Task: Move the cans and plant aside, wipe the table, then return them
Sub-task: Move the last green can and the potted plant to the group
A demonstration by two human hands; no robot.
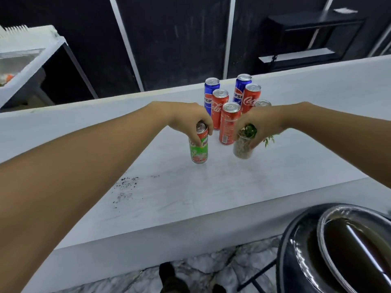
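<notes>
The left hand (188, 120) is closed from above around the top of a green and red can (199, 148), fingers wrapped over its rim; the can stands upright on the white table (190, 197). The right hand (257, 125) grips the rim of a clear glass plant pot (243, 146), fingers curled down its far and right sides, with green leaves (249, 130) showing under the palm and a sprig (268, 140) sticking out to the right of the hand.

Between the two hands, just beyond them, a red Coca-Cola can (229, 125) stands close to both wrists. Behind it are two more red cans (219, 108) (250, 98) and two blue Pepsi cans (209, 92) (242, 86), packed near one another. One more can top (262, 103) peeks out behind the right wrist; its colour is hidden.

Nearer than the hands, the tabletop is open all the way to its near edge, apart from a scatter of dark specks (125, 187) below the left forearm. Right of the right hand the surface runs clear to the table's right edge. Left of the left hand a broad bare stretch continues. The far edge lies just behind the blue cans. A shiny metal basin (338, 246) sits below the near right corner.
</notes>
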